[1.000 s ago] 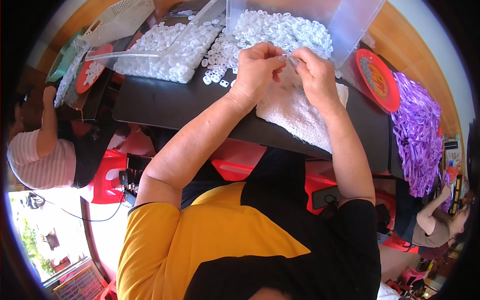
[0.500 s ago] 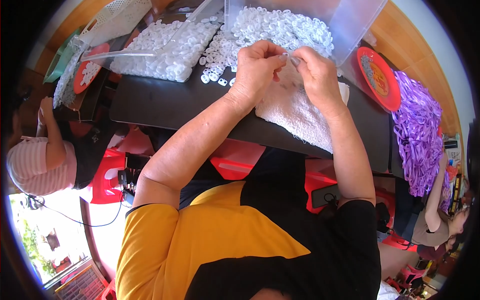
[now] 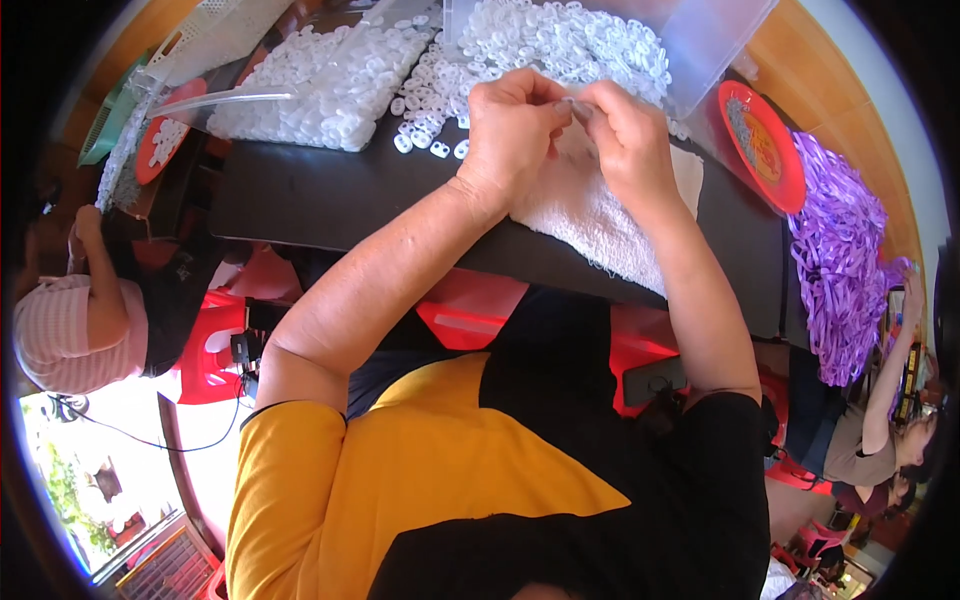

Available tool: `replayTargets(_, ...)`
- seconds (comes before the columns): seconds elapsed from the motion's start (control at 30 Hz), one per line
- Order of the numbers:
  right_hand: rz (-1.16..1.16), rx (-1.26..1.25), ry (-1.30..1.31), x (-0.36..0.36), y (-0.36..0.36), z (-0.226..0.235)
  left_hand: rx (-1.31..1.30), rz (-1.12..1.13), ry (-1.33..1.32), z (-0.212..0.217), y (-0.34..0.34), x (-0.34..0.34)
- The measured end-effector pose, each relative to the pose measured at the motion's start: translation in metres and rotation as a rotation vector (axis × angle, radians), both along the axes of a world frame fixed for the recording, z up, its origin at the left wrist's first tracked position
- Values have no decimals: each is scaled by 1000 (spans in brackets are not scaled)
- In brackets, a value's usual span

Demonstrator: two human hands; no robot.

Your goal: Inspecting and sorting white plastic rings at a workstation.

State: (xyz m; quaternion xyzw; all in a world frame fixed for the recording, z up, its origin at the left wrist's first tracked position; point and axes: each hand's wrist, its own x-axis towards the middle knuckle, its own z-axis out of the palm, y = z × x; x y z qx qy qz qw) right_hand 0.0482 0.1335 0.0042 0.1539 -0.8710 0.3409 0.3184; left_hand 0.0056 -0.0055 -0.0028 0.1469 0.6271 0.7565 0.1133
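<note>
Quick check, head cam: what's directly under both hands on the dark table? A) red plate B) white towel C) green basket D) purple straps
B: the left hand and right hand meet over a white towel spread on the dark table; the red plate and purple straps lie off to the right.

White towel (image 3: 600, 215), on black table (image 3: 330, 200): left hand (image 3: 510, 130) and right hand (image 3: 625, 140) meet above it, fingertips pinching one small clear piece (image 3: 572, 103). Beyond towel: heap of white plastic rings (image 3: 340, 80). Right of towel: red plate (image 3: 765, 145), purple bands (image 3: 840, 260).
</note>
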Motion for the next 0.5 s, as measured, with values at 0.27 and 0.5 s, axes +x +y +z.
replayTargets(0.27,-3,-100,-124,2,5,1,-8,10,89,-1,-1,-7)
replayTargets(0.5,4,-52,-146,0,11,2,-85,16,59,-3,-4,-11)
